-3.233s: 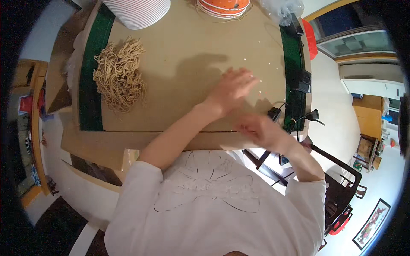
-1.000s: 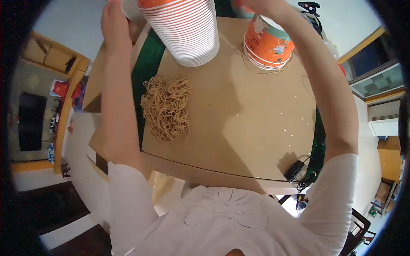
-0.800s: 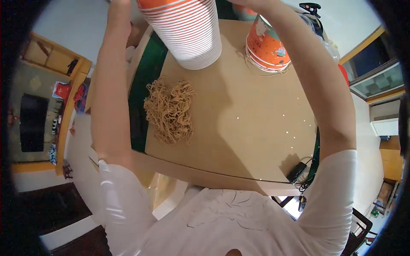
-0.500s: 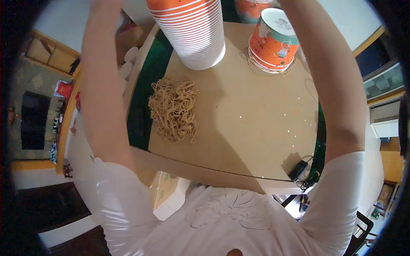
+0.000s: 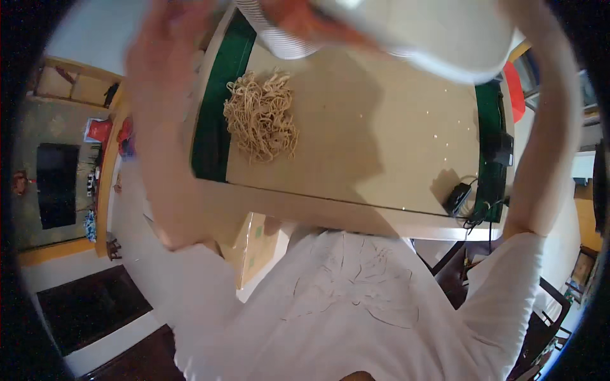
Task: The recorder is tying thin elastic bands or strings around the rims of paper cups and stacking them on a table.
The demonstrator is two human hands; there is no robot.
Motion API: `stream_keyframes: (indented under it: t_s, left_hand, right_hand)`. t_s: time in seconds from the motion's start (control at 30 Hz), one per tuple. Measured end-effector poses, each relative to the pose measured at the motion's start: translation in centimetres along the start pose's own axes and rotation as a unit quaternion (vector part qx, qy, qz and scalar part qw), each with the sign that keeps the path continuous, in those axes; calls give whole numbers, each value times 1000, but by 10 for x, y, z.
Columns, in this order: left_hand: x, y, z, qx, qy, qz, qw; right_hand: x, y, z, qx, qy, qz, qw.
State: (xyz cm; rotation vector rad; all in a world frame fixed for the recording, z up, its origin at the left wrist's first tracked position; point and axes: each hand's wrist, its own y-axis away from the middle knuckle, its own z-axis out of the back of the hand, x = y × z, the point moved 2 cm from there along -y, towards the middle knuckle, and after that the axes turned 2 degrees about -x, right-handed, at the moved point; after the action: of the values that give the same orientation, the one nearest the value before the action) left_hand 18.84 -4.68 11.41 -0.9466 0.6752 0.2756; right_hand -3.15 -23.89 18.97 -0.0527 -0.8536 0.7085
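At the upper left my left hand (image 5: 175,28) is smeared by motion, so its fingers cannot be made out. My right forearm (image 5: 546,127) reaches up past the top edge, leaving that hand outside the picture. Between the arms, close to the camera, is a blurred orange-and-white paper bucket (image 5: 445,41), its pale side and curved white rim facing me. Whether a hand grips it is cut off above. Behind it shows the lower part of a tall stack of white-rimmed buckets (image 5: 283,44). A tangled heap of tan twine (image 5: 262,117) lies on the table's left side.
Brown board covers the table (image 5: 318,152), with green strips along both sides and small white specks at right. A black power adapter (image 5: 457,198) with cable sits at the near right corner. An open cardboard box (image 5: 254,251) stands below the front edge; a red stool (image 5: 513,92) stands beyond the right side.
A bucket now looms blurred at the top, where the upside-down bucket with twine no longer shows. My left hand has come into view. The whole view has shifted, bringing the table's contents higher.
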Motion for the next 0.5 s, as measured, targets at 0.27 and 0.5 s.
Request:
stream_keyframes:
  t_s: [0.27,0.5]
  left_hand:
    - [89,178,5,18,-38,228,973]
    - [106,219,14,10,-140,266,954]
  right_hand:
    - [-148,94,-90,147,9,-6,989]
    - [-151,108,-88,128,-74,-191,970]
